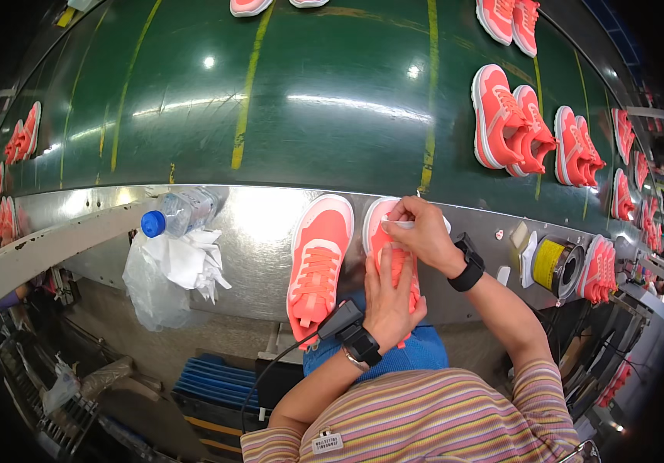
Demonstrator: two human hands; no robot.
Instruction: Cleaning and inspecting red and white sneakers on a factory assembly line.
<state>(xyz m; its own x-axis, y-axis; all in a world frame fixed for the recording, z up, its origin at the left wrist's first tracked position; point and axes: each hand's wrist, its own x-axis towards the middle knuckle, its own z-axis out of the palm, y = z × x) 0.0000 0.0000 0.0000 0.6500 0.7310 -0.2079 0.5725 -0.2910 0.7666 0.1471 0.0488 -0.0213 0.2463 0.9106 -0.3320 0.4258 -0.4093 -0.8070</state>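
Observation:
Two coral sneakers with pale pink toes and white soles stand side by side on the metal ledge, toes pointing away from me. My left hand (391, 299) lies over the laces of the right sneaker (378, 219), its fingers stretched toward the toe. At that toe, my right hand (423, 230) pinches a slim white piece (400, 224); its other end shows past the hand. Whether it is a folded cloth or a stick, I cannot tell. The left sneaker (320, 255) stands untouched beside my left hand. My fingers hide much of the right sneaker's upper.
Beyond the ledge (259, 266) runs a green conveyor belt (332, 85) carrying coral sneakers (494, 116). Left on the ledge are a blue-capped bottle (181, 212), crumpled white paper (193, 262) and a plastic bag (150, 289). A yellow-labelled round tin (552, 262) stands at right.

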